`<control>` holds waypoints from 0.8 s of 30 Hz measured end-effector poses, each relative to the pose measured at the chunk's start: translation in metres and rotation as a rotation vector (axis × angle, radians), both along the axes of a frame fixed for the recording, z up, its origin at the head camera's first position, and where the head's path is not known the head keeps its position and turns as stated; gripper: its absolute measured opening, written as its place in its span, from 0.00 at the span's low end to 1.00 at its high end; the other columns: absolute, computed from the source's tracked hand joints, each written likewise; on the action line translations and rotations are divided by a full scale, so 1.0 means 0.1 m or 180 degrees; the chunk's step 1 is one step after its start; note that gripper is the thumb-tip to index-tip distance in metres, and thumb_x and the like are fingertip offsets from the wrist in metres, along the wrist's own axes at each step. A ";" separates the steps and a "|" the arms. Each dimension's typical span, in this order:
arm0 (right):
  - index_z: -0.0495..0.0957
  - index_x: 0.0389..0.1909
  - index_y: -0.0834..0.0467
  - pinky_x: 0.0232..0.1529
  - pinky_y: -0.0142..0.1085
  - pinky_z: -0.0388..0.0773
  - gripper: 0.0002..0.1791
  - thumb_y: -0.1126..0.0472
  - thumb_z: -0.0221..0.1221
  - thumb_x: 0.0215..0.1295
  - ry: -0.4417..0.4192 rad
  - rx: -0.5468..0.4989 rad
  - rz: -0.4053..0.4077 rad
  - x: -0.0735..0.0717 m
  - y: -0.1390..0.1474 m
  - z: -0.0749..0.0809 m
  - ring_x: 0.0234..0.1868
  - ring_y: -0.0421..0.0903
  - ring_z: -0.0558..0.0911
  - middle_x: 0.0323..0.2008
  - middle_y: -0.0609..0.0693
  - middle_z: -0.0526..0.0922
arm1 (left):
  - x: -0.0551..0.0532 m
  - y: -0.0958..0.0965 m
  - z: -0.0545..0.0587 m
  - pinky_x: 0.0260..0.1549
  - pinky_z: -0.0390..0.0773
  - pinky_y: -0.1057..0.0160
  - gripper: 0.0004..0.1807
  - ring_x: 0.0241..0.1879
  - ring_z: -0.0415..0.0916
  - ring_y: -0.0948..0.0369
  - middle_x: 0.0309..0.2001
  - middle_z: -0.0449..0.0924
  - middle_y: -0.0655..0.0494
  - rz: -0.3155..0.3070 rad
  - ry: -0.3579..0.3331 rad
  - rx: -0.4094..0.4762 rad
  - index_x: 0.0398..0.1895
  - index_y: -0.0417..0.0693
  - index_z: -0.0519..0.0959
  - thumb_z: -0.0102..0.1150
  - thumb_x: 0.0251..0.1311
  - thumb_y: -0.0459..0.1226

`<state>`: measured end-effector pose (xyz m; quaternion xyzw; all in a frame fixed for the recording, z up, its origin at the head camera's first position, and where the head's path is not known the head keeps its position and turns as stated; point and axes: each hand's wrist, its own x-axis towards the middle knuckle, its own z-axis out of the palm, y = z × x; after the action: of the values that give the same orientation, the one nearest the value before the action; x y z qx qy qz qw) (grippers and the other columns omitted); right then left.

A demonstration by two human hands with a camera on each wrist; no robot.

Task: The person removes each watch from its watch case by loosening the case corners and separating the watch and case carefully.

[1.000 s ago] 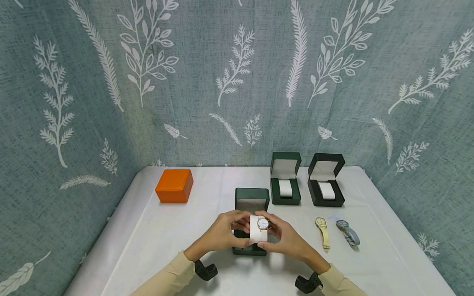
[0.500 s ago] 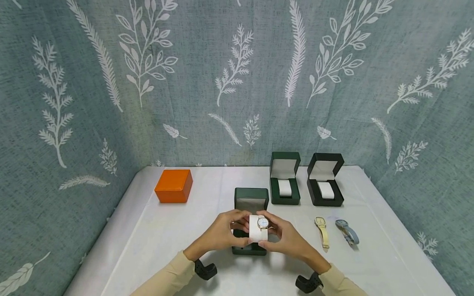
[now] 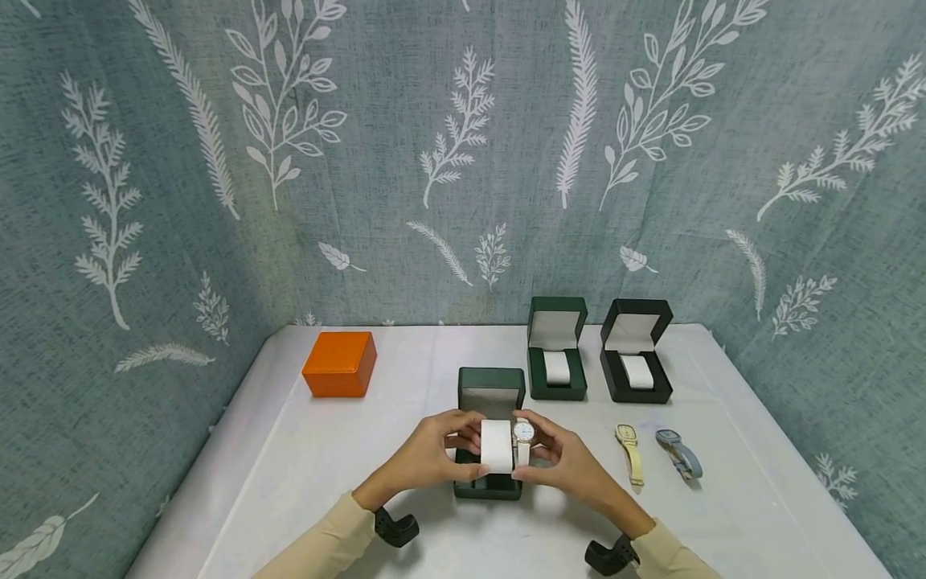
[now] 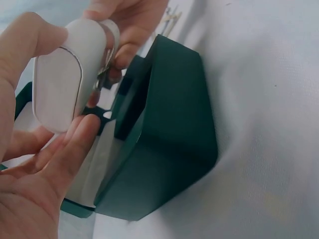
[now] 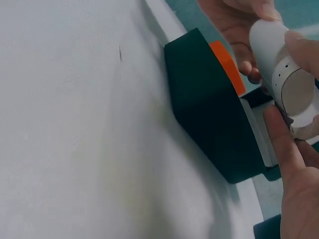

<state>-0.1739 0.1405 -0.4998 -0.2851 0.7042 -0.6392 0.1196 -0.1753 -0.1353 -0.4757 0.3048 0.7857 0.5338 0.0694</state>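
My left hand [image 3: 432,452] grips a white watch cushion [image 3: 495,447] by its left end, thumb in front and fingers behind. At the cushion's right end, my right hand [image 3: 566,460] pinches a wristwatch [image 3: 523,433] with a white strap and a round white dial. In the right wrist view, the strap [image 5: 282,69], with small holes, loops round the cushion's end. Both hands are above an open dark green watch box [image 3: 492,378], whose lid stands up behind them. The hands hide part of the box's base.
A second open green box [image 3: 557,322] and an open black box [image 3: 638,322], each with a white cushion, stand at the back right. Nearer lie a yellow watch [image 3: 629,454] and a blue watch [image 3: 680,454]. A closed orange box [image 3: 340,363] sits at the back left.
The wristwatch has slid rightward along the cushion to its right end, with my right hand moving right. The left hand and cushion have shifted slightly left. The boxes stay put.
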 end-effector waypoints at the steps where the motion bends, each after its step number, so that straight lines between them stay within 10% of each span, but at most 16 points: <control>1: 0.60 0.78 0.62 0.60 0.36 0.78 0.47 0.66 0.74 0.60 -0.0005 -0.0006 -0.0036 0.00 0.02 0.00 0.62 0.47 0.78 0.69 0.64 0.69 | 0.00 0.00 0.00 0.49 0.84 0.63 0.34 0.47 0.81 0.58 0.47 0.78 0.55 0.0009 -0.0006 0.0009 0.62 0.38 0.77 0.80 0.51 0.34; 24: 0.61 0.78 0.60 0.46 0.31 0.81 0.48 0.64 0.75 0.59 -0.0235 0.0307 -0.0643 0.13 0.53 -0.19 0.45 0.43 0.79 0.51 0.62 0.76 | 0.00 -0.06 -0.04 0.49 0.84 0.61 0.34 0.47 0.81 0.54 0.47 0.78 0.53 0.0015 -0.0127 0.0077 0.62 0.39 0.77 0.81 0.51 0.34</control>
<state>-0.1613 0.1938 -0.5187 -0.1829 0.7544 -0.6234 0.0941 -0.1755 -0.1413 -0.4799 0.2931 0.7783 0.5495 0.0801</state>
